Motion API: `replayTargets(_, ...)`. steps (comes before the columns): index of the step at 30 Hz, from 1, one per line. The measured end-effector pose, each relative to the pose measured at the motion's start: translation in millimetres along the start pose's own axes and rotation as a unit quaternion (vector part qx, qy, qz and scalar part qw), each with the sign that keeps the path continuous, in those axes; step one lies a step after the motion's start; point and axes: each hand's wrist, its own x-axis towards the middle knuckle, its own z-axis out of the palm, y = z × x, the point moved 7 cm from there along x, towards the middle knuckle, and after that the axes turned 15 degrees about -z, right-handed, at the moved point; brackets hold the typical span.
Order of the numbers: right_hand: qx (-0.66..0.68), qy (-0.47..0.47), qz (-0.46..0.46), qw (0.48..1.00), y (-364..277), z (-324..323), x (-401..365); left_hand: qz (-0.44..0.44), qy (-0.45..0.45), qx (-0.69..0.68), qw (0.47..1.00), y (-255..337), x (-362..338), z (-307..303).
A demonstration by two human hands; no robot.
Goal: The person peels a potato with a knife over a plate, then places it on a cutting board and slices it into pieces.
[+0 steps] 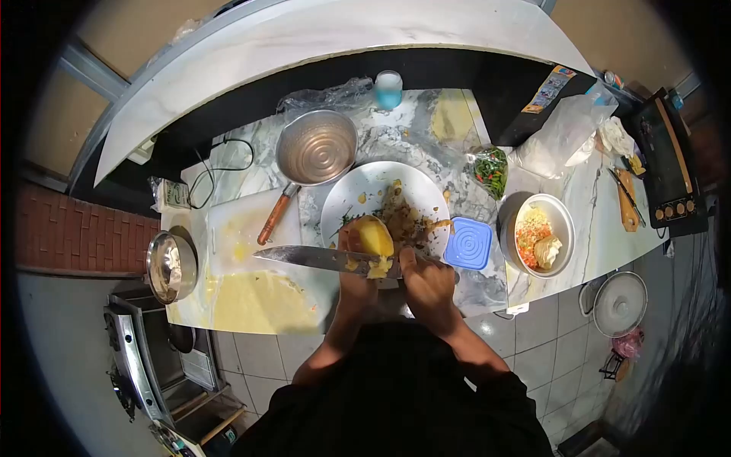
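Observation:
My left hand (350, 242) is closed around a peeled yellow potato (375, 236) over the near side of a large white plate (346, 186). In my right hand (430, 288) is a big kitchen knife (304, 257), its broad blade pointing left. The blade lies crosswise just below the potato, with yellow bits (378, 268) stuck on it. Brown peels and scraps (403, 209) cover the right part of the plate. Beside the plate, to the right, lies a blue square lid (468, 244).
A metal pan with a wooden handle (316, 148) partly overlaps a white cutting board (236, 221). A white bowl (567, 221) holds chopped vegetables and a creamy lump. Behind are a bag of greens (489, 169) and a blue-white jar (388, 90). A steel bowl (169, 266) stands left.

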Motion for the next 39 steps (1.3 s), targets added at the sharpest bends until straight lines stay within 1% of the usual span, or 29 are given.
replayTargets(2, 0.007, 0.030, -0.008, 0.999, 0, -2, 1, 0.081, 0.037, 0.076, 0.993, 10, -3, -1)
replayTargets(3, 0.008, 0.030, -0.008, 0.999, 0, -2, 1, 0.081, 0.038, 0.077, 0.993, 14, -3, 0)
replayTargets(4, -0.002, 0.030, -0.006, 1.000, 3, -3, 1, 0.018, 0.009, -0.091, 0.996, 12, -1, -1)
replayTargets(5, -0.013, 0.028, -0.004, 1.000, 5, -4, 1, -0.047, -0.019, -0.258, 0.965, 6, 0, 1)
replayTargets(6, -0.014, 0.027, -0.004, 1.000, 6, -4, 2, -0.047, -0.019, -0.258, 0.965, 8, -1, 0)
replayTargets(8, 0.000, -0.101, 0.081, 0.992, 18, 9, 1, -0.150, -0.047, -0.288, 0.945, -3, -4, 6)
replayTargets(9, -0.001, -0.102, 0.082, 0.991, 19, 4, 9, -0.151, -0.048, -0.289, 0.944, 0, -5, 9)
replayTargets(11, 0.012, -0.199, 0.140, 0.970, 29, 5, 20, -0.210, 0.014, -0.287, 0.935, -5, -8, 10)
replayTargets(12, 0.012, -0.198, 0.143, 0.970, 28, 4, 17, -0.212, 0.013, -0.285, 0.935, -5, -6, 7)
replayTargets(14, 0.015, -0.217, 0.091, 0.972, 25, 3, 12, -0.107, -0.019, -0.246, 0.963, 13, 3, 1)
replayTargets(15, 0.015, -0.218, 0.090, 0.972, 25, 3, 8, -0.106, -0.018, -0.247, 0.963, 8, 6, 1)
replayTargets(17, 0.041, -0.199, 0.083, 0.976, 23, 4, 2, -0.033, 0.015, -0.115, 0.993, 5, 8, -1)
replayTargets(18, 0.042, -0.199, 0.083, 0.976, 22, 6, 1, -0.034, 0.015, -0.114, 0.993, 5, 7, -1)
replayTargets(20, 0.043, -0.200, 0.065, 0.977, 17, 7, -2, -0.096, -0.039, -0.258, 0.961, -2, 4, 7)
replayTargets(24, 0.039, -0.191, 0.060, 0.979, 16, 7, -1, -0.091, -0.058, -0.257, 0.960, 8, 3, 11)
replayTargets(26, 0.028, -0.208, 0.090, 0.974, 19, 8, 2, -0.064, -0.017, -0.194, 0.979, 3, 5, 7)
replayTargets(27, 0.028, -0.208, 0.090, 0.974, 18, 7, 3, -0.064, -0.017, -0.194, 0.979, 3, 5, 7)
replayTargets(30, 0.038, -0.180, 0.089, 0.979, 16, 5, 5, -0.056, -0.042, -0.226, 0.972, 4, 4, 10)
replayTargets(32, 0.027, -0.168, 0.077, 0.982, 15, 4, 6, -0.021, -0.032, -0.185, 0.982, 12, 3, 9)
replayTargets(33, 0.027, -0.168, 0.077, 0.982, 15, 3, 6, -0.022, -0.032, -0.185, 0.982, 15, 1, 10)
replayTargets(35, 0.023, -0.181, 0.079, 0.980, 16, 4, 5, -0.066, -0.025, -0.193, 0.979, 17, 1, 11)
replayTargets(36, 0.022, -0.181, 0.078, 0.980, 17, 6, 3, -0.065, -0.025, -0.194, 0.979, 17, 1, 11)
replayTargets(38, 0.019, -0.104, 0.044, 0.993, 15, 2, 0, -0.058, -0.021, -0.180, 0.982, 16, 0, 11)
replayTargets(39, 0.020, -0.105, 0.043, 0.993, 14, 3, 1, -0.058, -0.020, -0.180, 0.982, 13, 0, 11)
